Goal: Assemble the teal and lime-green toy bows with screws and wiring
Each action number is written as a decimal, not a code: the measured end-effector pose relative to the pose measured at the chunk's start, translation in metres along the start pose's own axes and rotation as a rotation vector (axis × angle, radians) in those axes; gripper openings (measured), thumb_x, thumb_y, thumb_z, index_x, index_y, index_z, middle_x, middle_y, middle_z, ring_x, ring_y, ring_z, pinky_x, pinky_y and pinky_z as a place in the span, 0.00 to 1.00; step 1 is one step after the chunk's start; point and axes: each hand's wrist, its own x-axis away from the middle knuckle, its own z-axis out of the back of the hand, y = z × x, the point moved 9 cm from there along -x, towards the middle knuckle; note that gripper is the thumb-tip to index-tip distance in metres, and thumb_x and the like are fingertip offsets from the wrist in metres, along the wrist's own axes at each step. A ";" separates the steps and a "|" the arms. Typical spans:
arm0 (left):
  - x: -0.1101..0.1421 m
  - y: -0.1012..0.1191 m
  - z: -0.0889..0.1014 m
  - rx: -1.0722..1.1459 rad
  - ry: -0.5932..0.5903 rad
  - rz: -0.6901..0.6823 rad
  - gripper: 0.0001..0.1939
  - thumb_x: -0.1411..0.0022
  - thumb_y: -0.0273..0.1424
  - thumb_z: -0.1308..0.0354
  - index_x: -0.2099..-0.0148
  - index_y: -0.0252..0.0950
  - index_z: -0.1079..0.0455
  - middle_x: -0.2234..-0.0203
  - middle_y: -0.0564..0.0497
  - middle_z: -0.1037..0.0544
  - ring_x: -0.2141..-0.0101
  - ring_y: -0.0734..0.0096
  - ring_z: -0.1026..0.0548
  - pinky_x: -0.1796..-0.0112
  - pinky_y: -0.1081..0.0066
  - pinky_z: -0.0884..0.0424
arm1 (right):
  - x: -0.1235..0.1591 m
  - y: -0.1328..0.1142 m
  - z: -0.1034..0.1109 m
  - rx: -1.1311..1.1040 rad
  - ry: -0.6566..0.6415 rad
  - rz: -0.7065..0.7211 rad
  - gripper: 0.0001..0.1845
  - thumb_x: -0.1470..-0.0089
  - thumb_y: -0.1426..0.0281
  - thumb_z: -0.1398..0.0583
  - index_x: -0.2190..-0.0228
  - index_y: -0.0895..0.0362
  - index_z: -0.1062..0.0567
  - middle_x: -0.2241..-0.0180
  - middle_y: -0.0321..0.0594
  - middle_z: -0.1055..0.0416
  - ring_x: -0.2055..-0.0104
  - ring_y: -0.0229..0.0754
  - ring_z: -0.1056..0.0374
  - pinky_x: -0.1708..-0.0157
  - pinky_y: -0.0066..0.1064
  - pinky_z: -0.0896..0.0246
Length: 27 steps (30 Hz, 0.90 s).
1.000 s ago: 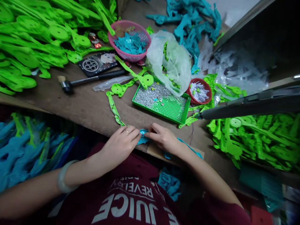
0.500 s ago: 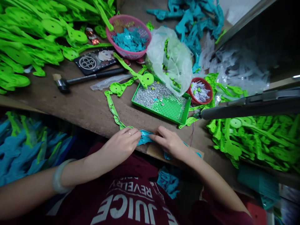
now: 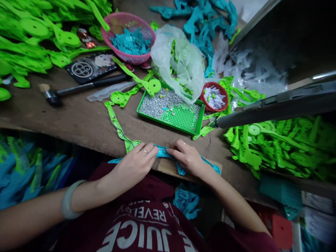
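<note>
Both my hands meet at the near edge of the wooden table (image 3: 86, 122). My left hand (image 3: 135, 162) and my right hand (image 3: 187, 157) each pinch a thin teal plastic strip (image 3: 163, 152) that lies flat between them; its ends stick out under both palms. A green plastic strip (image 3: 117, 122) runs from my left fingers up across the table. Just beyond my hands stands a green perforated tray (image 3: 181, 120) holding a heap of small silver metal pieces.
A hammer (image 3: 78, 89) lies left of the tray. A pink basket (image 3: 128, 36) of teal bits, a clear plastic bag (image 3: 181, 66) and a small red bowl (image 3: 213, 97) stand behind. Green parts are piled left (image 3: 31, 38) and right (image 3: 278, 147). A dark metal arm (image 3: 275, 108) reaches in from the right.
My hands have drawn slightly apart, so more of the teal strip shows between them and past my left hand. The view has shifted a little to the right.
</note>
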 end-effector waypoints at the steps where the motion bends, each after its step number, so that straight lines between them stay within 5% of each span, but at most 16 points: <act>1: -0.002 0.001 -0.001 0.003 -0.016 -0.012 0.14 0.38 0.22 0.45 0.50 0.27 0.27 0.58 0.42 0.27 0.55 0.54 0.30 0.54 0.59 0.32 | 0.001 0.000 0.000 0.024 -0.006 0.002 0.15 0.31 0.73 0.53 0.53 0.56 0.28 0.62 0.43 0.34 0.64 0.41 0.38 0.70 0.29 0.44; 13: -0.021 -0.006 -0.003 0.071 -0.114 -0.053 0.12 0.36 0.23 0.42 0.50 0.31 0.27 0.60 0.45 0.27 0.59 0.57 0.30 0.64 0.62 0.35 | 0.007 -0.002 -0.007 0.060 -0.215 0.037 0.17 0.29 0.70 0.55 0.48 0.56 0.30 0.61 0.43 0.34 0.63 0.41 0.36 0.68 0.31 0.41; 18: -0.023 -0.005 -0.004 0.178 -0.064 -0.070 0.09 0.33 0.24 0.45 0.54 0.32 0.25 0.62 0.46 0.26 0.60 0.58 0.29 0.62 0.62 0.35 | 0.010 -0.001 -0.004 0.061 -0.121 0.046 0.16 0.30 0.71 0.50 0.46 0.57 0.31 0.60 0.45 0.33 0.61 0.44 0.36 0.67 0.32 0.40; 22: -0.025 0.000 -0.007 0.167 -0.033 -0.046 0.23 0.36 0.18 0.50 0.41 0.34 0.30 0.59 0.44 0.24 0.58 0.57 0.26 0.59 0.60 0.31 | 0.007 -0.010 -0.001 0.182 -0.054 0.147 0.11 0.31 0.72 0.49 0.56 0.59 0.28 0.66 0.41 0.33 0.63 0.42 0.36 0.69 0.32 0.41; 27: -0.044 0.002 -0.035 0.178 -0.237 -0.036 0.26 0.38 0.18 0.49 0.42 0.41 0.26 0.52 0.42 0.22 0.54 0.56 0.23 0.55 0.59 0.26 | 0.011 -0.023 0.012 0.268 0.092 0.341 0.09 0.34 0.72 0.45 0.66 0.58 0.26 0.70 0.38 0.31 0.66 0.39 0.35 0.74 0.31 0.42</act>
